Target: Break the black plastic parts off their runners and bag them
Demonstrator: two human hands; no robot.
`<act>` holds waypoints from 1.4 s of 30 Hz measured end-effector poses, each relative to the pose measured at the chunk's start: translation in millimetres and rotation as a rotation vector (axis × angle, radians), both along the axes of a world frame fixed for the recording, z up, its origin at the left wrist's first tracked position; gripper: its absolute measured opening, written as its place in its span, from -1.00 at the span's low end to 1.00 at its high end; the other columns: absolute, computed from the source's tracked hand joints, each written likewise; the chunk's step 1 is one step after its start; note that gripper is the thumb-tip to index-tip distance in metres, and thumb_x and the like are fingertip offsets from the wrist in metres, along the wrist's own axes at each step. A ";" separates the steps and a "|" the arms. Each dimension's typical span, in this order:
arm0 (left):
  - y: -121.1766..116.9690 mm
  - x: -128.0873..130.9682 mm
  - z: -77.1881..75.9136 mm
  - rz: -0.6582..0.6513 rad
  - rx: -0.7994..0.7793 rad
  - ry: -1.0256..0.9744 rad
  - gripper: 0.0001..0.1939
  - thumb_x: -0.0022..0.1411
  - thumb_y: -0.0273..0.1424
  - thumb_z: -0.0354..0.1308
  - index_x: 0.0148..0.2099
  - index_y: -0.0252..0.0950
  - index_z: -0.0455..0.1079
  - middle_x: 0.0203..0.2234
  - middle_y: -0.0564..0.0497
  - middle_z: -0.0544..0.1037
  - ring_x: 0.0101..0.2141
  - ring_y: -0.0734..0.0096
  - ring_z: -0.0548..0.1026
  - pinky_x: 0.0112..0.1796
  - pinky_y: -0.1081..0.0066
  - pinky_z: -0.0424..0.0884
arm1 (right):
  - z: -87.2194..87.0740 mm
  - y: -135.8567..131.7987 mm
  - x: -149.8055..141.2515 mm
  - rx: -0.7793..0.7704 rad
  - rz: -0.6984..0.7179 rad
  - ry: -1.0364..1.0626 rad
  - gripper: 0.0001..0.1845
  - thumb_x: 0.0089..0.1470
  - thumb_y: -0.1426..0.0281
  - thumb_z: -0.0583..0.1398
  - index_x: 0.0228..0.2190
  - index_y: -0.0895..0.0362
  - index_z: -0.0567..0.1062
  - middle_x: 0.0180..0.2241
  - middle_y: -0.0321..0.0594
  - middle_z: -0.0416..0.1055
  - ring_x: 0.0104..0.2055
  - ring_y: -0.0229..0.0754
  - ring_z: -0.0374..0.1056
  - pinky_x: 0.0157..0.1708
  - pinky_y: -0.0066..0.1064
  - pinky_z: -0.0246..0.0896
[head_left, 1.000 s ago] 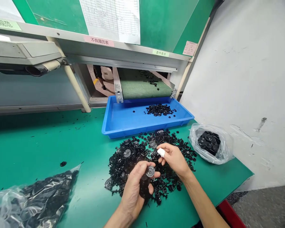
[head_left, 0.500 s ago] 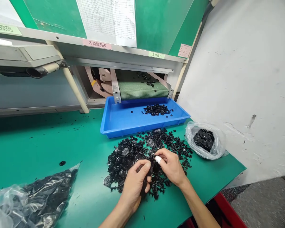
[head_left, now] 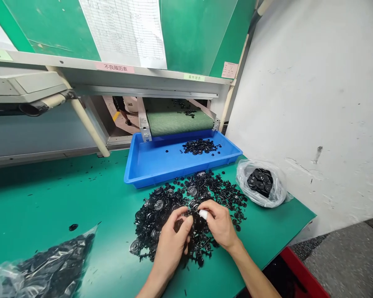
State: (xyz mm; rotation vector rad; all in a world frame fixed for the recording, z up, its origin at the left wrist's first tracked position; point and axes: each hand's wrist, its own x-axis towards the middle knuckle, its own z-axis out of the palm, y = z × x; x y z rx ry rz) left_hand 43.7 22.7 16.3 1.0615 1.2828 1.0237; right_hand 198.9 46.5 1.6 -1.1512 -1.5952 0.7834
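Observation:
Both of my hands meet over a heap of black plastic parts (head_left: 158, 205), round ringed discs mixed with small branched pieces. My left hand (head_left: 172, 240) is curled, thumb against fingers, around black round discs partly hidden in its grip. Close beside it, my right hand (head_left: 222, 225) is closed in a pinch, with a white cover (head_left: 203, 214) on the thumb. A small dark piece shows at those fingertips, too small to name, against the discs at the left hand.
A blue tray (head_left: 155, 177) with black parts stands behind the heap, below a green conveyor belt (head_left: 180, 124). An open clear bag (head_left: 278, 198) of discs is at right, a filled plastic bag (head_left: 52, 263) at left. A red bin (head_left: 301, 271) sits below the table edge.
My left hand has closed over the disc that showed on its fingers. My right hand has come down beside the left. The view has shifted, so the scene sits further left.

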 end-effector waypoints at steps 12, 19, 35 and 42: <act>-6.9 -4.2 -1.8 -0.056 0.351 0.420 -0.72 0.16 -0.14 0.11 -0.31 -0.23 0.50 -0.57 0.04 0.52 -0.52 0.30 0.47 -0.51 0.45 0.37 | 5.5 -25.2 -7.6 -0.240 0.012 0.156 -0.74 0.09 0.51 0.07 -0.26 0.11 0.53 -0.40 -0.27 0.47 -0.41 -0.24 0.43 -0.45 -0.48 0.33; -7.2 0.3 -3.0 -0.048 0.628 0.558 -0.77 0.17 -0.22 0.08 -0.42 -0.21 0.45 -0.56 0.08 0.52 -0.56 0.39 0.43 -0.46 0.48 0.40 | 20.3 -37.9 -15.8 -0.043 -0.212 -0.147 -0.85 0.04 0.46 0.23 -0.28 0.08 0.55 -0.39 -0.31 0.42 -0.41 -0.28 0.34 -0.42 -0.50 0.19; -18.9 4.9 3.1 -0.001 0.077 0.110 -0.63 0.06 -0.01 0.20 -0.36 -0.24 0.38 -0.74 0.18 0.33 -0.71 0.47 0.26 -0.67 0.51 0.18 | 7.0 -24.5 -31.7 -0.207 -0.156 0.092 -0.77 0.16 0.42 0.01 -0.46 0.13 0.41 -0.68 -0.39 0.29 -0.67 -0.31 0.28 -0.66 -0.54 0.12; -6.0 3.7 4.1 0.074 -0.093 -0.396 -0.66 0.06 -0.13 0.29 -0.39 -0.26 0.29 -0.71 0.20 0.30 -0.72 0.64 0.13 -0.75 0.63 0.09 | 19.3 21.6 20.0 0.034 -0.073 -0.504 -0.61 0.00 0.70 0.00 -0.30 0.13 0.52 -0.16 -0.22 0.47 -0.13 -0.24 0.41 -0.11 -0.42 0.30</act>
